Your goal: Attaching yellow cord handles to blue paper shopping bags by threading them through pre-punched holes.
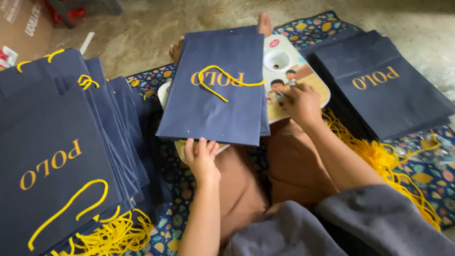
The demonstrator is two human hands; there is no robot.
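A flat navy paper bag (215,102) with gold lettering lies on a cream picture tray (303,78) across my lap. A yellow cord (222,80) loops loosely on top of the bag. My left hand (201,159) touches the bag's near edge, fingers spread under it. My right hand (299,102) rests on the tray just right of the bag, fingers curled; whether it pinches anything I cannot tell.
A tall stack of finished navy bags (61,156) with yellow handles sits at my left. A lower pile of flat navy bags (384,87) lies at the right. Loose yellow cords (384,159) spill beside my right leg. A patterned mat (426,175) covers the concrete floor.
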